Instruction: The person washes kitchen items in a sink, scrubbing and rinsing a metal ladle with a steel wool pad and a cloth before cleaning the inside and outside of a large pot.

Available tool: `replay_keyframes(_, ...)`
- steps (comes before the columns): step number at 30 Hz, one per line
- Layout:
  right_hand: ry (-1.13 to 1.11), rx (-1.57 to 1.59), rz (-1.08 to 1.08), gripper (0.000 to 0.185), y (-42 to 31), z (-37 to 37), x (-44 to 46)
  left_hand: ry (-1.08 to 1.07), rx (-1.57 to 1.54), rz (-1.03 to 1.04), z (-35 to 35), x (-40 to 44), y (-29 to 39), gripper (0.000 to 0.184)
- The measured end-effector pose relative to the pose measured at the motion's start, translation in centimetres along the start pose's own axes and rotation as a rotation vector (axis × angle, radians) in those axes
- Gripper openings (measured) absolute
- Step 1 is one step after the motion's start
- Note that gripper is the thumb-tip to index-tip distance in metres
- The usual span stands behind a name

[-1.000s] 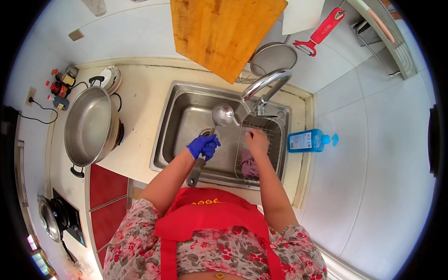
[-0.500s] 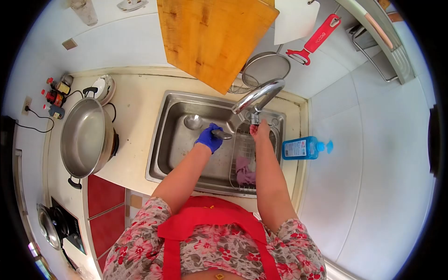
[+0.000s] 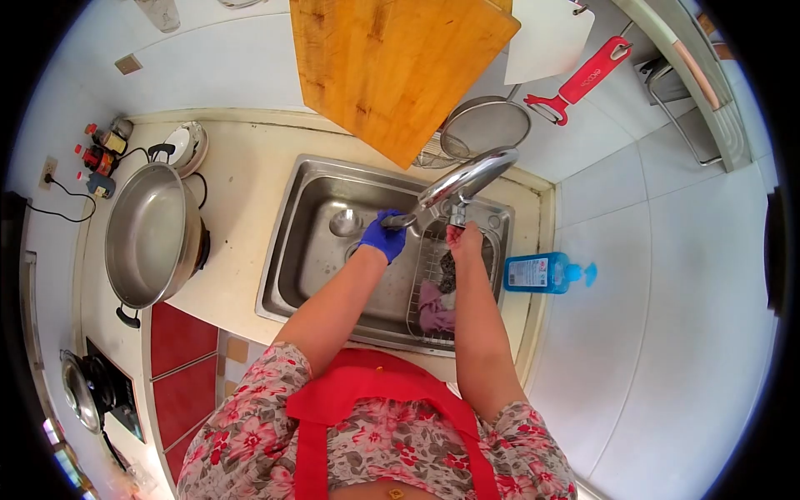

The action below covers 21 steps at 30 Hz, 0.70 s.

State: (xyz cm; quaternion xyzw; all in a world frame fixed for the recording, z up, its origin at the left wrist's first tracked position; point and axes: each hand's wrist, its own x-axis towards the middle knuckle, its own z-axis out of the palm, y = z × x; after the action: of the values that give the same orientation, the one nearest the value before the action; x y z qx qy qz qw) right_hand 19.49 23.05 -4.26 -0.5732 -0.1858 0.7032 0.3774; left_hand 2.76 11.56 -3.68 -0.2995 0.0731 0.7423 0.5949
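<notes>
My left hand (image 3: 385,242), in a blue glove, is closed around a grey metal object (image 3: 399,222) over the sink (image 3: 312,283). Most of that object is hidden in the glove, so its kind does not show. It sits just below and left of the spout of the chrome faucet (image 3: 467,177). My bare right hand (image 3: 465,240) has its fingers curled at the faucet's base, by the lever. A wire rack (image 3: 427,275) stands in the right side of the sink, with a pink cloth (image 3: 435,308) and a dark scrubber (image 3: 447,273) in it.
A blue soap bottle (image 3: 537,273) lies right of the sink. Behind stand a wooden cutting board (image 3: 392,75) and a strainer (image 3: 486,127); a red peeler (image 3: 583,81) hangs on the wall. A large steel pot (image 3: 148,233) is on the left counter, near several bottles (image 3: 100,158).
My left hand has moved up and to the right with the metal object, closer to the spout. My right hand stays at the faucet's base. The view has shifted slightly.
</notes>
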Motion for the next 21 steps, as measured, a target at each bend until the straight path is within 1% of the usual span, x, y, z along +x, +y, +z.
replay_keyframes(4, -0.005, 0.070, 0.011, 0.028, 0.2, 0.0, 0.0, -0.099, -0.059, -0.058, 0.0, 0.8, 0.1, 0.019)
replay_keyframes(7, 0.009, 0.079, 0.007, 0.030, 0.4, 0.2, -0.3, -0.130, -0.074, -0.071, 0.1, 0.9, 0.1, 0.019)
replay_keyframes(9, 0.003, 0.074, 0.008, 0.031, 0.5, 0.2, -0.4, -0.095, -0.057, -0.043, 0.5, 0.5, -0.1, 0.019)
replay_keyframes(11, -0.001, 0.067, 0.003, 0.032, 0.4, 0.0, -0.3, 0.011, -0.015, 0.004, 1.5, 0.0, -0.7, 0.018)
replay_keyframes(12, -0.049, 0.085, 0.047, 0.030, 0.2, 0.0, -0.5, 0.118, 0.027, 0.053, 1.4, 0.2, -0.7, 0.018)
replay_keyframes(13, -0.097, 0.103, 0.090, 0.028, 0.1, 0.0, -0.9, 0.117, 0.027, 0.052, 1.3, 0.4, -0.6, 0.018)
replay_keyframes(14, -0.097, 0.102, 0.089, 0.028, 0.2, 0.0, -1.3, 0.137, -0.021, 0.043, 1.3, 0.6, -0.4, 0.017)
replay_keyframes(16, -0.141, -0.309, 0.076, 0.023, 0.3, 1.3, -4.2, 0.153, -0.071, 0.034, 1.4, 0.6, 0.1, 0.016)
replay_keyframes(18, -0.297, -0.516, -0.210, 0.024, 1.8, 3.1, -7.0, 0.063, 0.211, 0.055, 1.8, -0.3, 0.2, 0.015)
replay_keyframes(20, -0.459, -0.411, -0.463, 0.022, 2.9, 5.6, -10.8, 0.001, 0.405, 0.088, 1.4, -0.8, 0.7, 0.017)
replay_keyframes(21, -0.460, -0.413, -0.458, 0.022, 3.7, 6.6, -11.4, -0.039, 0.471, 0.090, 1.0, -0.8, 1.0, 0.018)
